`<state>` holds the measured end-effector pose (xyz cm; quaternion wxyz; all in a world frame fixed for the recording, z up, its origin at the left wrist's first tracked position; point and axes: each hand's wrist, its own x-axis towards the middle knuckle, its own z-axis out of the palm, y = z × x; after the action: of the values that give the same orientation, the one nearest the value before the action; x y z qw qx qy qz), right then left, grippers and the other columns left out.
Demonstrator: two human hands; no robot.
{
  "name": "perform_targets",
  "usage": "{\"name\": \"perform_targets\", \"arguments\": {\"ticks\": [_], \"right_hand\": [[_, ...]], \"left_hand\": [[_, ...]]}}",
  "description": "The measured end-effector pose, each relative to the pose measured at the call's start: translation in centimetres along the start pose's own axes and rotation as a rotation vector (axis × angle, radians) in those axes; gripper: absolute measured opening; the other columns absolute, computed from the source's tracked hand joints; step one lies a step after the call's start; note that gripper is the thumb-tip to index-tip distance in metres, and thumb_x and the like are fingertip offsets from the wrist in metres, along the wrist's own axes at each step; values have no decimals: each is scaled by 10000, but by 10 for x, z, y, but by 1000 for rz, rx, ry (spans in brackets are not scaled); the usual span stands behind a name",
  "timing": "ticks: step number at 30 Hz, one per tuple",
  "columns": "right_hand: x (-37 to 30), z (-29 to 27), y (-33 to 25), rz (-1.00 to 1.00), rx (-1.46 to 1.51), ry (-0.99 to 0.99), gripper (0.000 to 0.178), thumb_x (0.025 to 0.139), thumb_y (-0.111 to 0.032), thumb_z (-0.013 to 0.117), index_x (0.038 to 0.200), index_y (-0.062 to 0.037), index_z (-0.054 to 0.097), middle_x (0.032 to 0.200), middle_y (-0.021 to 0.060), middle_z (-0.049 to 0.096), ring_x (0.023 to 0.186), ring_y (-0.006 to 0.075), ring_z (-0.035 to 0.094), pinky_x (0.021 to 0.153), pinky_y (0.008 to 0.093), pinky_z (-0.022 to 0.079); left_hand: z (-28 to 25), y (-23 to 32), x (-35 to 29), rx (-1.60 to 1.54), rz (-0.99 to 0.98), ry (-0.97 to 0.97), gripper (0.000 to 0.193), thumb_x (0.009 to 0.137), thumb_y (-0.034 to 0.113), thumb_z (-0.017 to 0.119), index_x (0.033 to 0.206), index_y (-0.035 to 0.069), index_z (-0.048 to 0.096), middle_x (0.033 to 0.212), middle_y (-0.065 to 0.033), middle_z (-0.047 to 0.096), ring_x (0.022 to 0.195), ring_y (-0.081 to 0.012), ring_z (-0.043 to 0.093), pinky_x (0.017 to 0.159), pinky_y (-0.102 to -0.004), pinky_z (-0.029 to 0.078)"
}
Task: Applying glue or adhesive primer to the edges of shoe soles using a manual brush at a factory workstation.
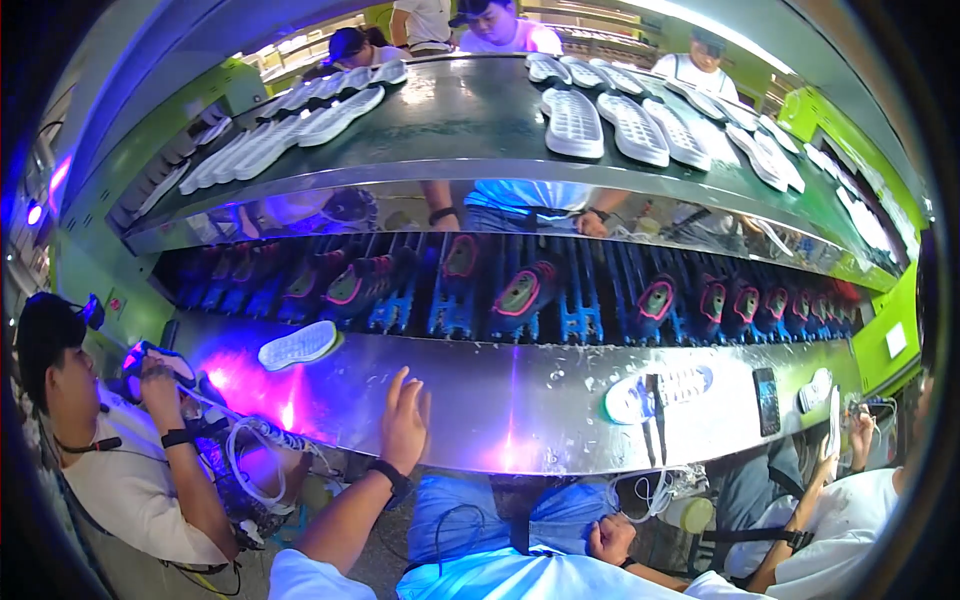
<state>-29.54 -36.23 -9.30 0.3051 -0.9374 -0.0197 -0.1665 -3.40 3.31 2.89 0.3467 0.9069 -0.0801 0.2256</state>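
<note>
My left hand [405, 425] is raised over the front edge of the metal table [480, 400], open and holding nothing, fingers stretched up and slightly bent. Beyond it to the left lies a white shoe sole [298, 345]. My right hand [610, 540] rests on my right thigh with its fingers curled in; nothing shows in it. On the table to the right are a white sole [630, 400] and, next to it, another pale sole [688, 382] with a patterned face. Two thin dark sticks [656, 425] lie across them, reaching toward the near edge.
Behind the table, a rack conveyor [580, 310] carries several dark shoe uppers [525, 288] with pink edging. Above it a green belt [450, 115] bears rows of white soles [572, 122]. A phone [766, 400] lies at right. Co-workers sit on both sides, white cords [255, 460] near the left one.
</note>
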Motion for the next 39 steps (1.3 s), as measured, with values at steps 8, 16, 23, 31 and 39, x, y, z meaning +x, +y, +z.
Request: {"name": "perform_targets", "arguments": {"ticks": [8, 16, 23, 31, 39], "right_hand": [[-10, -2, -13, 59, -34, 41, 305, 839, -150, 722, 635, -52, 517, 651, 162, 546, 620, 397, 566, 586, 506, 438], [-16, 17, -21, 103, -96, 90, 326, 844, -190, 737, 624, -75, 526, 656, 139, 560, 621, 381, 580, 583, 501, 457], [7, 9, -57, 90, -125, 89, 330, 862, -211, 736, 630, -77, 543, 675, 125, 580, 639, 358, 594, 591, 488, 483], [21, 9, -84, 4, -77, -10, 271, 886, -201, 722, 684, -69, 600, 721, 106, 609, 690, 334, 624, 636, 464, 518], [26, 11, -89, -5, -78, -41, 283, 900, -225, 715, 694, -62, 608, 728, 104, 614, 695, 335, 624, 651, 459, 521]], "left_hand": [[-2, -21, -7, -16, -15, -5, 183, 1017, 28, 616, 1178, 5, 701, 1412, -183, 626, 1222, -406, 659, 1017, -470, 561], [-8, -16, -1, -59, -18, -5, 108, 949, -19, 650, 1038, -19, 710, 1280, -212, 688, 1167, -399, 684, 1035, -460, 548], [-11, -22, 2, -66, 7, 6, 128, 917, -58, 622, 1002, -27, 712, 1248, -216, 692, 1171, -398, 676, 1054, -455, 539], [-4, -48, -7, -463, -165, 82, 174, 904, -184, 625, 1022, -71, 687, 1170, -174, 681, 1060, -284, 728, 894, -345, 626], [0, -61, -4, -631, -407, 16, 95, 977, -92, 671, 1063, -53, 673, 947, -95, 720, 695, -145, 704, 580, -248, 574]]}}
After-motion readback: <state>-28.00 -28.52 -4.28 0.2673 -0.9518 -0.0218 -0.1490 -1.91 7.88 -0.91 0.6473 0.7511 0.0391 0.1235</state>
